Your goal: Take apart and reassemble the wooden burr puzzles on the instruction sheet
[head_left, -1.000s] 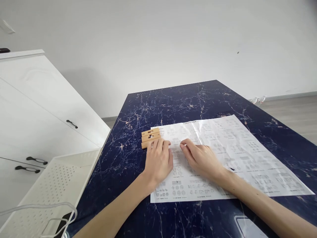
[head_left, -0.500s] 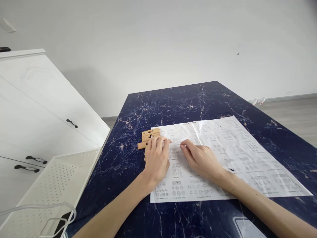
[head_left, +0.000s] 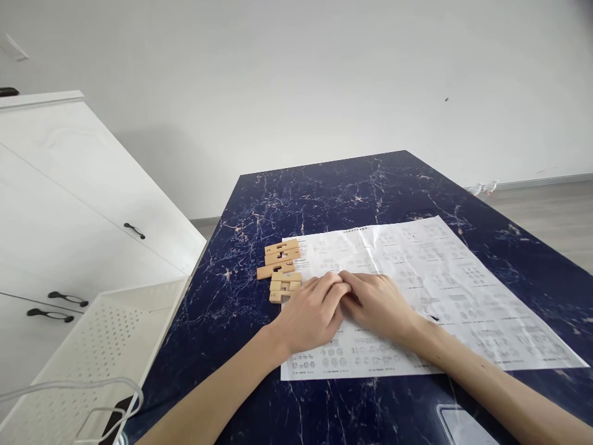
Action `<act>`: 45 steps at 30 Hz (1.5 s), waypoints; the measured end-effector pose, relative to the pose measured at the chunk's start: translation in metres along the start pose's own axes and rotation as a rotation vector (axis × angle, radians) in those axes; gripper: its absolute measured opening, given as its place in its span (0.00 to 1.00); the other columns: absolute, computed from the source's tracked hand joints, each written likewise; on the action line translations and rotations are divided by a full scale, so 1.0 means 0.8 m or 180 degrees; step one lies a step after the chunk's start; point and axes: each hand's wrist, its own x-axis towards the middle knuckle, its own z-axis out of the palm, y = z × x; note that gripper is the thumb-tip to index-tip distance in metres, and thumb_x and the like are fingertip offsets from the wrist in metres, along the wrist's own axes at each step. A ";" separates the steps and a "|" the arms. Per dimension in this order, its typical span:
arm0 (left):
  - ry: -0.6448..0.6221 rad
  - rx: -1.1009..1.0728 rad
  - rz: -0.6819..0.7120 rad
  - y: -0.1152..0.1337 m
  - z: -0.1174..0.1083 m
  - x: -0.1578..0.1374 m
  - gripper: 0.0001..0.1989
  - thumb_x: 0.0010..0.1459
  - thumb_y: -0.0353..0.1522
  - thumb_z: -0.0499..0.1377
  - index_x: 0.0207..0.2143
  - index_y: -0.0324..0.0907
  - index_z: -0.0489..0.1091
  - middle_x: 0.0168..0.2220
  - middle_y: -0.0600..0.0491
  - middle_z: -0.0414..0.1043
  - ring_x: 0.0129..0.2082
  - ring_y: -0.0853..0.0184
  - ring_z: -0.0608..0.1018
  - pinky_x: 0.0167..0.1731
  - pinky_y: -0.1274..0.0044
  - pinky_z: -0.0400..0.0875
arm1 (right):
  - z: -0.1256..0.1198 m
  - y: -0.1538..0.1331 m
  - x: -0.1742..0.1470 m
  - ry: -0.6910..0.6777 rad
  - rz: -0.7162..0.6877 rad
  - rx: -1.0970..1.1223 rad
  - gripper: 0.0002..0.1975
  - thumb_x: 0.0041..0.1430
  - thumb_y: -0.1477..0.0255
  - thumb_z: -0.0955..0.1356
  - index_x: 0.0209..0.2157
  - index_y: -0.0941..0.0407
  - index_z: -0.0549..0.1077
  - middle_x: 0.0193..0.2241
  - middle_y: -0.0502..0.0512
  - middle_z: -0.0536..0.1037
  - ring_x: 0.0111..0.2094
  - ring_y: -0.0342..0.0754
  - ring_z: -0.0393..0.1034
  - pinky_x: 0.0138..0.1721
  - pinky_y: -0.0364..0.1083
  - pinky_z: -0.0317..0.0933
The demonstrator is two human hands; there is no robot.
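Observation:
My left hand (head_left: 317, 309) and my right hand (head_left: 377, 303) meet over the printed paper sheet (head_left: 412, 259). Their fingers are curled in and touch at the tips. Whatever lies between them, if anything, is hidden by the knuckles. Left of my left hand, several notched wooden puzzle pieces (head_left: 280, 248) form a loose column across the sheet's left edge. One long wooden piece (head_left: 266, 272) in the column sticks out further left. Shorter, paler wooden pieces (head_left: 285, 286) sit at its near end, close to my left hand. Some pieces carry dark marks.
The sheet, with rows of small drawings, lies on a dark blue marbled table (head_left: 319, 198). A white-edged flat object (head_left: 463, 425) is at the table's near side. On the left stand a white cabinet (head_left: 83, 185) and a perforated white bin or shelf (head_left: 99, 340) with a cable (head_left: 92, 384).
My left hand has moved right and slightly nearer, off the wooden pieces and against my right hand. The pieces it covered now show. My right hand has barely moved.

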 end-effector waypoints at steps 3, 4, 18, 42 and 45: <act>-0.0230 -0.0033 -0.0020 -0.001 0.000 0.000 0.11 0.68 0.26 0.53 0.50 0.40 0.68 0.49 0.46 0.72 0.40 0.61 0.80 0.40 0.69 0.80 | 0.001 0.002 0.000 -0.0028 -0.0032 -0.0008 0.07 0.58 0.79 0.62 0.30 0.53 0.61 0.23 0.48 0.74 0.20 0.43 0.59 0.24 0.43 0.45; -0.0263 -0.0026 -0.0028 -0.001 -0.001 0.000 0.11 0.67 0.26 0.53 0.49 0.40 0.69 0.49 0.46 0.72 0.40 0.61 0.80 0.39 0.69 0.80 | 0.002 0.002 0.000 -0.0036 -0.0043 -0.0015 0.07 0.56 0.80 0.62 0.31 0.53 0.61 0.23 0.48 0.74 0.21 0.43 0.58 0.24 0.43 0.45; -0.0330 0.0014 -0.0070 -0.003 0.000 0.001 0.11 0.67 0.26 0.53 0.48 0.40 0.70 0.47 0.46 0.72 0.39 0.61 0.79 0.39 0.68 0.80 | 0.002 0.005 0.003 -0.0045 -0.0155 -0.0024 0.09 0.55 0.80 0.62 0.29 0.52 0.58 0.22 0.47 0.70 0.20 0.42 0.56 0.25 0.43 0.43; -0.0300 0.0038 -0.0085 -0.002 -0.002 0.000 0.11 0.66 0.25 0.53 0.48 0.40 0.70 0.45 0.47 0.72 0.37 0.62 0.78 0.37 0.69 0.79 | 0.002 0.004 0.004 -0.0032 -0.0203 0.0051 0.09 0.56 0.80 0.61 0.29 0.53 0.57 0.22 0.47 0.70 0.20 0.42 0.56 0.24 0.43 0.43; -0.0293 0.0030 -0.0098 -0.002 -0.001 0.000 0.11 0.66 0.25 0.53 0.48 0.40 0.70 0.45 0.47 0.72 0.37 0.62 0.78 0.37 0.68 0.79 | 0.002 0.004 0.004 -0.0048 -0.0199 0.0038 0.09 0.56 0.81 0.61 0.29 0.52 0.57 0.21 0.47 0.69 0.20 0.42 0.55 0.24 0.43 0.43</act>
